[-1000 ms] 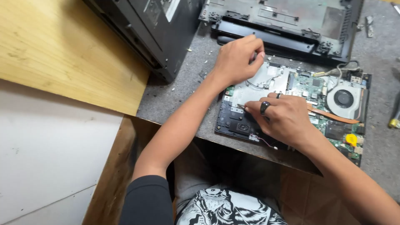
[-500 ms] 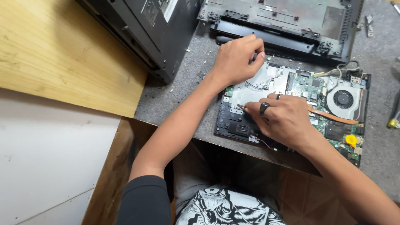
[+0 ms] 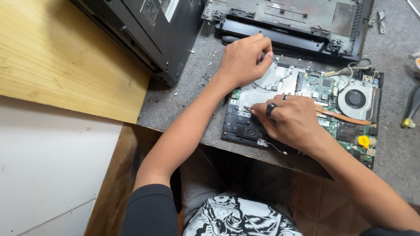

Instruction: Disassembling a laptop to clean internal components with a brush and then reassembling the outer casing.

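Observation:
An opened laptop base (image 3: 345, 131) lies on the grey mat with its green circuit board, round fan (image 3: 355, 98) and copper heat pipe (image 3: 345, 118) exposed. My left hand (image 3: 243, 59) rests on the base's far left corner, fingers curled over the edge by a silver shield plate (image 3: 262, 89). My right hand (image 3: 293, 120), wearing a black ring, pinches a thin metal tool (image 3: 247, 108). The tool's tip touches the near left part of the silver plate. A yellow coin cell (image 3: 363, 140) sits near the base's front right.
A second stripped laptop shell (image 3: 306, 22) lies beyond the base. A black device (image 3: 157, 30) stands at the upper left beside a wooden board (image 3: 52, 57). A screwdriver (image 3: 411, 109) lies at the right edge. Small debris dots the grey mat (image 3: 175, 105).

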